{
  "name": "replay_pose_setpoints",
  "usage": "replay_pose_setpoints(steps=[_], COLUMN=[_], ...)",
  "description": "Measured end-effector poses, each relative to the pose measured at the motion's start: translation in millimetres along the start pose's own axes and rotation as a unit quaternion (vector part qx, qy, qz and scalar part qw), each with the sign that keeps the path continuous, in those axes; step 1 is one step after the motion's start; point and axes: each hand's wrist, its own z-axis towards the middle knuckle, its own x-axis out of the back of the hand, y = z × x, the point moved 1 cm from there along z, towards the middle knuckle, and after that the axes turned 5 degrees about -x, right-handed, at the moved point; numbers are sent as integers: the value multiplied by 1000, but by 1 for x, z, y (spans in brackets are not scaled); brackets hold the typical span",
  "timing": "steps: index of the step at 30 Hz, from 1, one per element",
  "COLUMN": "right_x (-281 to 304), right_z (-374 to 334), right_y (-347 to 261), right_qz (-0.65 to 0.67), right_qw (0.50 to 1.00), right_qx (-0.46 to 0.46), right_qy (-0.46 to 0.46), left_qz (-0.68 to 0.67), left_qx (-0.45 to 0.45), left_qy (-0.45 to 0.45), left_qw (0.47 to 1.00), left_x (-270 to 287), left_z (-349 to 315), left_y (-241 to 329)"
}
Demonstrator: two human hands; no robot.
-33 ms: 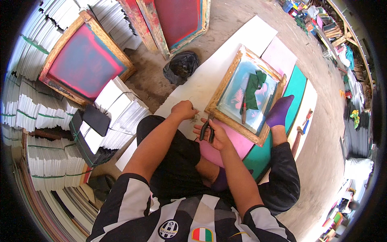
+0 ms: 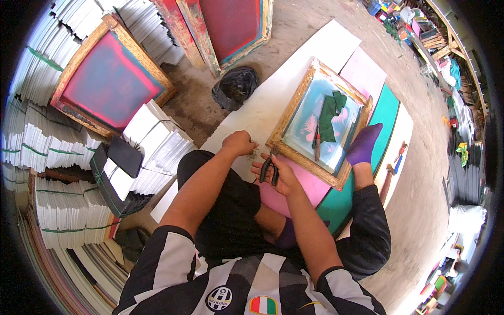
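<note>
My right hand (image 2: 284,176) is turned palm up and holds pliers (image 2: 265,171) with dark handles. The jaws of the pliers reach the near left corner of a wooden-framed printing screen (image 2: 294,116). Just left of that corner, my left hand (image 2: 239,143) is closed, its fingertips together; what it pinches, if anything, is too small to name. Tiny dark bits (image 2: 251,156) lie on the white sheet beneath it. On the screen's blue mesh rest a dark green cloth (image 2: 329,118) and a tool with a wooden handle (image 2: 317,151).
My purple-socked foot (image 2: 364,146) touches the screen's right side. Beyond it lie a hammer (image 2: 387,181) and red-and-blue-handled pliers (image 2: 401,156). A black plastic bag (image 2: 235,87) sits on the floor. Leftward stand another screen (image 2: 113,79) and tied paper stacks (image 2: 58,194).
</note>
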Motion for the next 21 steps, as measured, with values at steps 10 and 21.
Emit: replay_pose_setpoints(steps=[10,21], right_x=[5,-5], right_z=[11,4], right_y=[4,-16], right_qz=[63,-341], right_qw=[998,887], right_qx=[11,19], right_qy=[13,309], left_qz=[7,-1], left_qx=[-8,-4], left_qy=[-8,-10], left_qw=[1000,1000], left_x=[1,4], left_z=[1,-2], left_y=[1,8])
